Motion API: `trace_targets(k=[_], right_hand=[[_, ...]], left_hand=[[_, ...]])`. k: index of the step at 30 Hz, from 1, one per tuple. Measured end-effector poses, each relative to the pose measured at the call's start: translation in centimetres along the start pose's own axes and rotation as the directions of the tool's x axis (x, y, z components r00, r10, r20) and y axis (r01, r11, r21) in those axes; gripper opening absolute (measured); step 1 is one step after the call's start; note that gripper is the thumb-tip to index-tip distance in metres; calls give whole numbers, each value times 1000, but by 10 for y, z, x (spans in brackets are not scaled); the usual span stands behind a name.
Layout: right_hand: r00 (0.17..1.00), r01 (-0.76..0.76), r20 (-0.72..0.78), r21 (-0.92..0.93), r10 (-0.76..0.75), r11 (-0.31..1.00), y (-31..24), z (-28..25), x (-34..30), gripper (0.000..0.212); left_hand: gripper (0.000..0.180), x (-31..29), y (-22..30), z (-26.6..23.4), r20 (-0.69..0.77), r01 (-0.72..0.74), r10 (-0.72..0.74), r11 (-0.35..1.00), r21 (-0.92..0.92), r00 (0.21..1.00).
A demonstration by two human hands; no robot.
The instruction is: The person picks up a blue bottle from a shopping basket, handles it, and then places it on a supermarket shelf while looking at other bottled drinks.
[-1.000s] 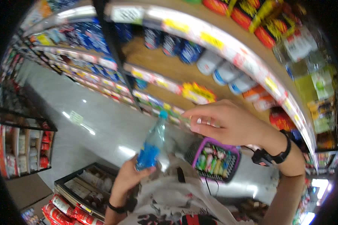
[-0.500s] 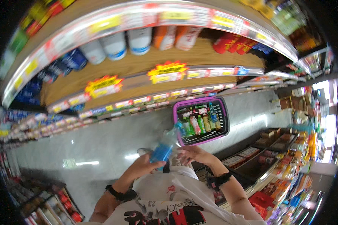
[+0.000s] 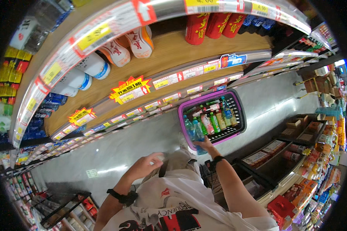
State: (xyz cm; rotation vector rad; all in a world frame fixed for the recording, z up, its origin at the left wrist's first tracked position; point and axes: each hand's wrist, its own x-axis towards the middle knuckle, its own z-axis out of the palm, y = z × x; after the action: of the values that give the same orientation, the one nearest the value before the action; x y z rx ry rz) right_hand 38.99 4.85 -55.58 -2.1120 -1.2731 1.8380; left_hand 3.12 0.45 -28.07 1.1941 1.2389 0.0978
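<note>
A purple-rimmed black shopping basket (image 3: 242, 109) stands on the floor ahead of me, with several bottles lying in it. My right hand (image 3: 206, 144) is closed around the lower part of a clear bottle with blue liquid (image 3: 197, 133), at the basket's near left corner. The bottle's upper end points away from me into the basket. Close by lie another bluish bottle (image 3: 187, 124), a pink bottle (image 3: 207, 124) and a green one (image 3: 214, 121). In front of my torso, my left hand (image 3: 149, 164) is empty, its fingers apart and slightly bent.
Across the top runs a wooden shelf (image 3: 169, 50) with red cans (image 3: 196, 29), orange-and-white bottles (image 3: 140, 43) and white bottles (image 3: 95, 66). Dark display bins (image 3: 266, 152) and stacked packaged goods (image 3: 308, 165) line the right. A low rack (image 3: 65, 210) stands at lower left.
The blue bottle has passed from my left hand to my right and moved forward to the basket. My left hand has let go and stays near my body. The view has shifted along the shelf.
</note>
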Motion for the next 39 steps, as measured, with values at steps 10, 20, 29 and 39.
trace_targets(k=[10, 20, 29, 39], right_hand=[[935, -319, -53, -559, 351, 765, 99, -54, 96, 90], [968, -239, -62, -509, 242, 827, 46, -68, 158, 84], [958, -231, 5, -586, 288, 777, 32, -91, 184, 87], [994, 3, 83, -693, 75, 721, 54, -104, 224, 66]], left_hand=[[41, 12, -8, 19, -318, 256, -280, 960, -115, 906], [42, 67, 27, 52, -326, 407, -412, 909, -88, 851], [38, 99, 33, 57, -274, 178, -288, 914, -364, 918], [36, 119, 61, 64, -278, 70, -250, 847, -527, 927]])
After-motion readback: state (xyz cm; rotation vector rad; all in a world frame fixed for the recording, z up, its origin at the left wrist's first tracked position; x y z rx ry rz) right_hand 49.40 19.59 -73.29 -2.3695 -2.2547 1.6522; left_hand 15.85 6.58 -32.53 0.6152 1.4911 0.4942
